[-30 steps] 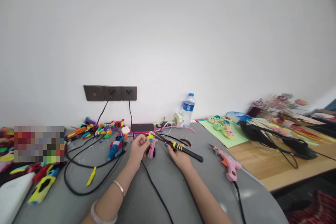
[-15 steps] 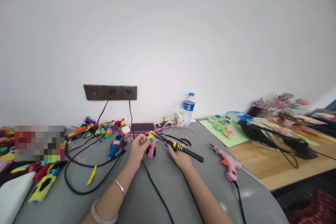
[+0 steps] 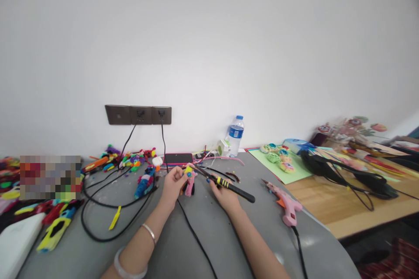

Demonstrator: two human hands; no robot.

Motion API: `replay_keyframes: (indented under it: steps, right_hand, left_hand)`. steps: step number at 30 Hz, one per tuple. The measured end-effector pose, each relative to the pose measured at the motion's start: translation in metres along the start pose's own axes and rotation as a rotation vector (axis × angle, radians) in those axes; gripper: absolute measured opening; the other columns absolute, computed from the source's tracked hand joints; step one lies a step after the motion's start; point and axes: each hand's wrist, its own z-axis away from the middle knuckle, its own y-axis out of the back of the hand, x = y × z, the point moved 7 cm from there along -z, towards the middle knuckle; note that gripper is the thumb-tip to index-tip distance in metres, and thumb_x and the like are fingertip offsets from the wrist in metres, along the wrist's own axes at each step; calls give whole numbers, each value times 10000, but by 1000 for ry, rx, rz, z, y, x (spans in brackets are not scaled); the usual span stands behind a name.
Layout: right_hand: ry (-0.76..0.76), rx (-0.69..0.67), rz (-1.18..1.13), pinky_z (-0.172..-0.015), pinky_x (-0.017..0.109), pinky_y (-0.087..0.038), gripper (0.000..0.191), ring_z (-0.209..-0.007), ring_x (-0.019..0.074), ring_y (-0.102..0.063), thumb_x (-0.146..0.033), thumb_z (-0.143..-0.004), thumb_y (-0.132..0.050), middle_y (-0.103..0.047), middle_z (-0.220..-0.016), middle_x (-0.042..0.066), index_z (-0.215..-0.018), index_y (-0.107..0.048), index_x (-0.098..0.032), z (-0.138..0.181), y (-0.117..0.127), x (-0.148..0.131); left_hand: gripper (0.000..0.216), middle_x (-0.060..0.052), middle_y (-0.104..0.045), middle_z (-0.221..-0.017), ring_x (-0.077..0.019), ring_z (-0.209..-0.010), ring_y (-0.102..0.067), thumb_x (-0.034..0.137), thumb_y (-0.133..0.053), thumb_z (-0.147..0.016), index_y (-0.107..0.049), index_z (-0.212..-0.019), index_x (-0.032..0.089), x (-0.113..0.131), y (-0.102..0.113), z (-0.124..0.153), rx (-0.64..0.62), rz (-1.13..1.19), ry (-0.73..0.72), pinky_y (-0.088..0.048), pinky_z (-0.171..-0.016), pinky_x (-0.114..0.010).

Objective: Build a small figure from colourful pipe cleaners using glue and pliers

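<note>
while the left hand point(image 3: 173, 184) pinches a small pink figure point(image 3: 189, 183) with a yellow-green top between thumb and fingertips, the right hand point(image 3: 223, 195) is wrapped round the black-and-yellow handle of a tool point(image 3: 225, 184), its thin tip laid right against the figure's upper part. both hands are closed on what they hold, then, and the figure sits upright just above the grey table point(image 3: 209, 244), between the two hands. judging by that, the step in hand is fine work on the figure's top with the tool tip, and any next move calls for a steady left grip and a small, careful motion of the tip, since the piece is tiny. outward from the figure now: a black cable point(image 3: 196, 237) runs under it toward the near edge, a dark phone point(image 3: 177, 158) lies just behind it, and a pink glue gun point(image 3: 285, 203) rests well to its right. as for containers, a clear water bottle point(image 3: 235, 136) with a blue cap stands behind and right of the figure near the wall; how full it is i cannot tell. left of the figure, bright fuzzy craft pieces point(image 3: 131, 160) are scattered loose on the table.
</note>
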Motion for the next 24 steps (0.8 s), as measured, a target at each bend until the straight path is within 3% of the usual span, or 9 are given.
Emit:
replay_keyframes:
  steps: [11, 24]
  right_hand:
    - [15, -2, -26, -577, 276, -477, 406, -623, 214, -661, -413, -946, -377, -684, -642, 44, -967, -711, -182, -1, 0, -1]
    - [19, 31, -7, -575, 275, -469, 507, -621, 217, -651, -479, -962, -320, -682, -640, 61, -962, -723, -171, 0, 0, 0]
  left_hand:
    - [401, 98, -398, -473, -78, -444, -412, 368, -785, -603, -419, -600, 205, 0, 0, 1, 1, -8, -10, -314, -477, -188]
    - [407, 91, -470, -476, -102, -481, -523, 354, -799, -591, -420, -603, 205, -5, 1, -2, -12, 33, -7, -405, -525, -202]
